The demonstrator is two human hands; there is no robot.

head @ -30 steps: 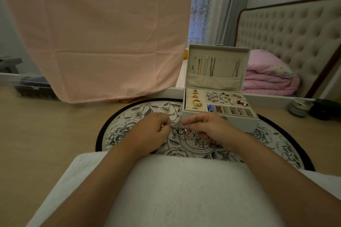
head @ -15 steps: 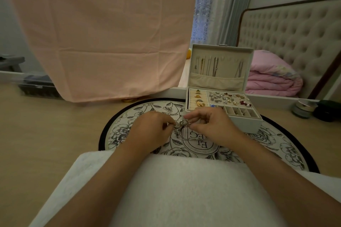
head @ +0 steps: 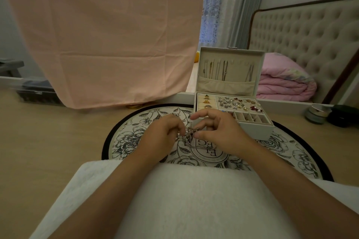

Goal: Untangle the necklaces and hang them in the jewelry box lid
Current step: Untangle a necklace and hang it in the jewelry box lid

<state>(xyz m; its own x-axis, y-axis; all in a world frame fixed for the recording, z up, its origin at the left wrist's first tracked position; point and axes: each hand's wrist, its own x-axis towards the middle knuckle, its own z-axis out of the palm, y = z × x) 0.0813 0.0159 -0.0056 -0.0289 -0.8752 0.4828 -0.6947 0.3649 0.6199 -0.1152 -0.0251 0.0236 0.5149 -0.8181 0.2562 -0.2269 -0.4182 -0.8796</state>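
Two hands meet over a small knot of necklaces (head: 188,136). Left hand (head: 161,136) pinches the silvery tangle from one side, fingers curled; right hand (head: 218,134) pinches it from the other, forefinger lifted free. A chain loop droops just below the fingertips, above the round floral mat (head: 134,137). Judged light, limp, slippery and easily kinked, the chains are best taken close to the knot and teased, not tugged. Beyond the right fingers stands the jewelry box (head: 254,132), its upright lid (head: 233,54) carrying several hung chains (head: 215,72); open trays (head: 233,103) of small pieces lie between fingers and lid, and could snag a trailing chain. A white cushion (head: 194,200) lies under the forearms.
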